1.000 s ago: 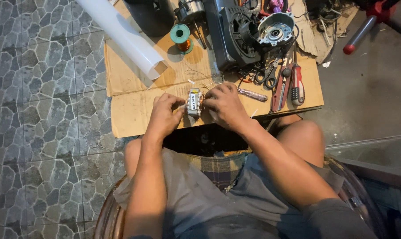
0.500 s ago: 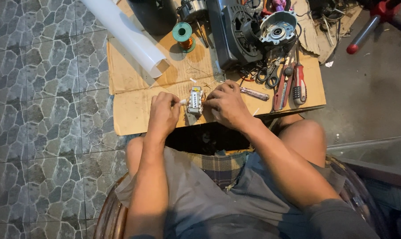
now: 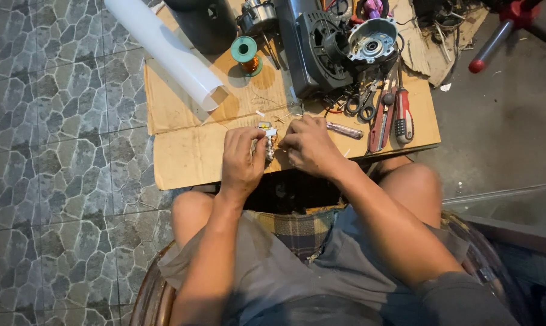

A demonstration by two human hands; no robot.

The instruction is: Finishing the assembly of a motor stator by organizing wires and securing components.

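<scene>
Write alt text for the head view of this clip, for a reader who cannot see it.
A seated person's left hand and right hand hold a small metal part between them over a cardboard sheet. Farther back lie a white roll, a green wire spool, a dark motor housing, scissors and a red-handled screwdriver.

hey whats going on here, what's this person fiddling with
A seated person leans over a sheet of cardboard laid on the floor, holding a small metal part between both hands. The left hand grips it from the side, and the right hand pinches at it from the other side. Further up the cardboard lie a white rolled sheet, a green spool of copper wire, an opened motor housing, scissors and a red-handled screwdriver.
</scene>
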